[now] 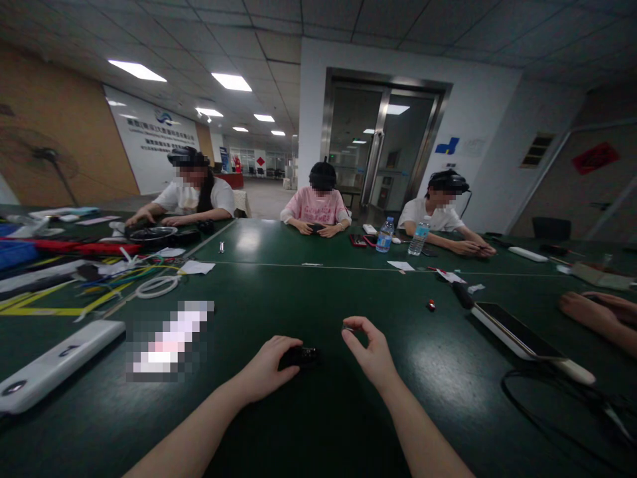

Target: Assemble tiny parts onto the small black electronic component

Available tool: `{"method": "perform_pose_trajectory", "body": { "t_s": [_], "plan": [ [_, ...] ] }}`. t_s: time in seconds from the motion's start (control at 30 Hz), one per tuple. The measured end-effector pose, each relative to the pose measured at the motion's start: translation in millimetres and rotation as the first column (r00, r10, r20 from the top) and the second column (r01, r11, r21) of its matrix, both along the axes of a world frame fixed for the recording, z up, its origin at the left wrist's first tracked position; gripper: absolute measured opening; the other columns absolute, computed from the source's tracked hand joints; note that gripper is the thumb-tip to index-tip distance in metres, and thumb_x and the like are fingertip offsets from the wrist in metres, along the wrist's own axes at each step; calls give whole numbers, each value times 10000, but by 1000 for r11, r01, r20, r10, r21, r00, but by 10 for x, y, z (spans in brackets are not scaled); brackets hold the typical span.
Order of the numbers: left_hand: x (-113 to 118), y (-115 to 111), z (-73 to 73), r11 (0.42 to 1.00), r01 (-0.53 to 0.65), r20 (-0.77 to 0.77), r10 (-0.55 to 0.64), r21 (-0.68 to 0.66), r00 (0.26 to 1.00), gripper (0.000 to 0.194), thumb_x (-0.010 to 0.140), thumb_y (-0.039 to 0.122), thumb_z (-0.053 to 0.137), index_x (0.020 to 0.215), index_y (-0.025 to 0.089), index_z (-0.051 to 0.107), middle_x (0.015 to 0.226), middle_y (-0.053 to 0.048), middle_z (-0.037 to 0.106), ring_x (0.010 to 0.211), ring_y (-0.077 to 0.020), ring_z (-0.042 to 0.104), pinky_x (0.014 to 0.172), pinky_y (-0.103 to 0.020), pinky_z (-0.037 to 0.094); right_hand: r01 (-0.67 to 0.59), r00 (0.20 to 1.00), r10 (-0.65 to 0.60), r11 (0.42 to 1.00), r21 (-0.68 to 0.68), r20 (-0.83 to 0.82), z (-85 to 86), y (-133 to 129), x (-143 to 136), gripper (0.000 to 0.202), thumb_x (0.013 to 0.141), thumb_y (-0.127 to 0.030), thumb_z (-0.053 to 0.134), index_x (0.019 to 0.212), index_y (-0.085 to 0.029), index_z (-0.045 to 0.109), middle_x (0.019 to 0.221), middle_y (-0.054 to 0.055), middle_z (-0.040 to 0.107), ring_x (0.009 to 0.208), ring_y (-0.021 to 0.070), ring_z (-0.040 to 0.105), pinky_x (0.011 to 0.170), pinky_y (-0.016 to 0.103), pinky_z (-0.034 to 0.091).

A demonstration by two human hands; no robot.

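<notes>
My left hand is closed around a small black object just above or on the green table; its kind is too dark to make out. To the right, my right hand pinches a tiny metallic-looking piece between thumb and fingertips. That piece is too small to name. A gap separates the two hands. Left of my left hand lies a flat, lit, blurred-out rectangle that looks like a phone.
A long white device lies at the left, near cables. At the right are a dark-screened device, a black cord and a small red item. Two bottles stand further back. Several people sit around the table.
</notes>
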State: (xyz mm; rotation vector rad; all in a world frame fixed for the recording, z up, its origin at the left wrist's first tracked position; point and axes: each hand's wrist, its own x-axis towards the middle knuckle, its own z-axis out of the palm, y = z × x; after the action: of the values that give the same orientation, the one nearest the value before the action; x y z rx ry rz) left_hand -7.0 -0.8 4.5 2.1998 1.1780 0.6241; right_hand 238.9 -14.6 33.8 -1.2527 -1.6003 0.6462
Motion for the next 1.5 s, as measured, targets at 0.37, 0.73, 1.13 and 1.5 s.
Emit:
{"method": "perform_pose_trajectory", "body": {
  "t_s": [0.37,0.73,1.13,1.5],
  "plan": [
    [-17,-5,0,1000,4,10,-3,-18,1000,420,761,280,602,1173,263,520,1187,-50,558,1116,-243,489,970,-407,376,-7,1000,7,1000,0,17,15,-4,-12,218,766,-310,573,965,-224,597,939,27,623,929,202,582,867,382,455],
    [-23,-9,7,1000,6,4,-6,-28,1000,427,762,271,603,1179,255,516,1189,-54,555,1111,-234,490,962,-391,380,-12,1000,12,1000,27,17,-13,7,-7,242,771,-301,571,1000,-225,585,942,30,615,930,204,580,878,397,449],
    [4,4,9,1000,8,-5,-8,3,1000,426,748,271,604,1167,245,527,1175,-51,568,1107,-240,489,975,-394,365,-32,999,31,999,41,33,-41,16,-9,234,774,-297,579,996,-225,583,946,28,614,924,200,581,884,399,443],
    [-19,34,-54,1000,13,4,-13,8,1000,435,755,275,611,1179,254,520,1182,-51,558,1107,-233,489,966,-386,374,-46,998,46,999,4,42,-1,-15,-30,240,777,-292,574,1008,-227,585,976,34,611,951,201,574,892,399,445]
  ]
}}
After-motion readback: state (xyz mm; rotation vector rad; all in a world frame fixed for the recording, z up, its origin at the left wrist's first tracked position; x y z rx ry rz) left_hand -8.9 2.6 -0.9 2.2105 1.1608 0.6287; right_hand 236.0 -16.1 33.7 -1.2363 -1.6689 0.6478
